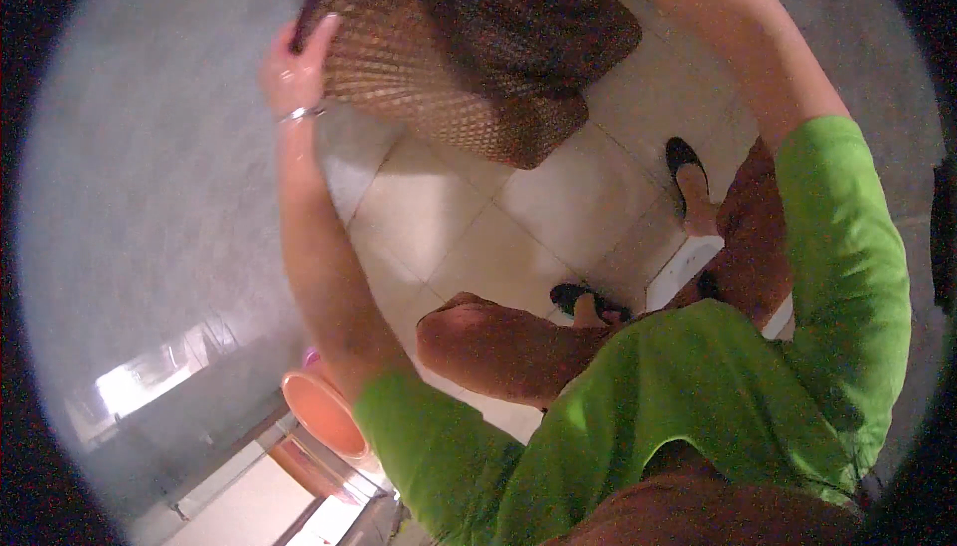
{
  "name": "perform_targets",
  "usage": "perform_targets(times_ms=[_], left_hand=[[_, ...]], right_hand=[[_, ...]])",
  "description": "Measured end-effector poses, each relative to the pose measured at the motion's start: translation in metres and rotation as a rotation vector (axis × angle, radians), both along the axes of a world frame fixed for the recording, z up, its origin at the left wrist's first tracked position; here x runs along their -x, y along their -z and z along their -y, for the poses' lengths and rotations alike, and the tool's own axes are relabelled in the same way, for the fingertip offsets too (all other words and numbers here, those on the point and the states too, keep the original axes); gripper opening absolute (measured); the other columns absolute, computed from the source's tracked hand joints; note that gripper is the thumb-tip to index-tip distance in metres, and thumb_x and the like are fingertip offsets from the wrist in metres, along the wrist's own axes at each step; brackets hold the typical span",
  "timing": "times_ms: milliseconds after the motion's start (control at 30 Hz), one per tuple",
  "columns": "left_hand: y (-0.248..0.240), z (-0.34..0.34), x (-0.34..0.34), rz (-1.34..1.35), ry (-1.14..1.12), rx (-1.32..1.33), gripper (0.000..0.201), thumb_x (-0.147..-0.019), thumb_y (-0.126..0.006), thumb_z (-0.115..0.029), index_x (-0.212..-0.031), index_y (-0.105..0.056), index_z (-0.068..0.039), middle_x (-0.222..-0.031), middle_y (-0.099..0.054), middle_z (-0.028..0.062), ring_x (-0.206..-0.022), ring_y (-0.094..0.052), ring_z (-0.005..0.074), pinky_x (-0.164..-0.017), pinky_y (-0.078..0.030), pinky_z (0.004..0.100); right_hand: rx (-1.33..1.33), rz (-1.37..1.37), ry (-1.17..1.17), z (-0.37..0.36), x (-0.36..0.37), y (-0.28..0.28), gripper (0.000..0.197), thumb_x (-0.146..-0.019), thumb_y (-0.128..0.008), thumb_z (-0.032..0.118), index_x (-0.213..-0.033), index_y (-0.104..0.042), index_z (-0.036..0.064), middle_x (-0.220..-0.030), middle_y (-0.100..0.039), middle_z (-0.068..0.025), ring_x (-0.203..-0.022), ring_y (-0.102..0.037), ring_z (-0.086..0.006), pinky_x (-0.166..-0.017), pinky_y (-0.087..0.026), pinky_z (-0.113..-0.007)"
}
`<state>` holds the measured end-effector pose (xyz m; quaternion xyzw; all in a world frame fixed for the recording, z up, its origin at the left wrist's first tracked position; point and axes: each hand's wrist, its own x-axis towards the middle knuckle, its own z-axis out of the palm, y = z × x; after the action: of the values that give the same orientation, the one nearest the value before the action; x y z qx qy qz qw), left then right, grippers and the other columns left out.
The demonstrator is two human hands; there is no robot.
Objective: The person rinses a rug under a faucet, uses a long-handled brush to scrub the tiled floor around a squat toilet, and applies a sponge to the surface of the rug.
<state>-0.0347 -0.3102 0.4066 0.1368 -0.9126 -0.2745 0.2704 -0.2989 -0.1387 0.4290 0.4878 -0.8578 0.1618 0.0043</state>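
Note:
A dark brown piece of open-mesh netting (449, 67) hangs spread out in front of me at the top of the view, its lower edge above the floor tiles. At its left side my left hand (297, 72) is closed on the dark edge, thumb and fingers around it. The netting is stretched flat near that hand and bunched into dark folds toward the right. My right forearm reaches up past the top edge of the view, so my right hand is out of sight.
Pale square tiles (429, 227) cover the floor. An orange tub (324, 416) stands at the lower left, beside my left forearm. A grey surface (150, 197) fills the left side. My knees and dark shoes (686, 165) are below, near a white seat-like object (681, 272).

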Motion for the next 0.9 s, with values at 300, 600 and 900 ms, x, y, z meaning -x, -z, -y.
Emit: perform_targets(times_ms=[300,600,900], left_hand=[[-0.131,0.002,-0.071,-0.206,-0.292,0.12,0.04,-0.071,-0.056,-0.032,-0.092,-0.055,0.002,-0.088,-0.057,0.0107,-0.077,-0.053,0.0173,-0.069,-0.041,0.0278],[-0.214,0.068,-0.147,-0.206,-0.335,-0.053,0.034,-0.076,-0.051,-0.02,-0.099,-0.048,0.005,-0.097,-0.052,0.012,-0.086,-0.052,0.0206,-0.075,-0.042,0.0317],[-0.257,0.126,-0.253,-0.324,-0.468,-0.193,0.03,-0.077,-0.051,-0.024,-0.092,-0.05,0.002,-0.09,-0.053,0.0105,-0.081,-0.051,0.0202,-0.073,-0.042,0.0319]], right_hand=[[0.59,0.691,0.212,-0.06,-0.105,0.186,0.071,-0.07,-0.045,0.052,-0.119,-0.03,0.0027,-0.118,-0.037,-0.0178,-0.11,-0.035,-0.0298,-0.091,-0.026,-0.042],[0.161,1.176,1.201,-0.108,-0.235,0.342,0.101,-0.058,-0.054,0.059,-0.124,-0.006,-0.0006,-0.126,-0.011,-0.0264,-0.115,-0.016,-0.0413,-0.093,-0.016,-0.046],[0.322,1.321,0.784,-0.034,-0.211,0.35,0.072,-0.071,-0.046,0.044,-0.122,-0.02,0.0007,-0.125,-0.022,-0.0195,-0.112,-0.025,-0.0328,-0.091,-0.022,-0.04]])
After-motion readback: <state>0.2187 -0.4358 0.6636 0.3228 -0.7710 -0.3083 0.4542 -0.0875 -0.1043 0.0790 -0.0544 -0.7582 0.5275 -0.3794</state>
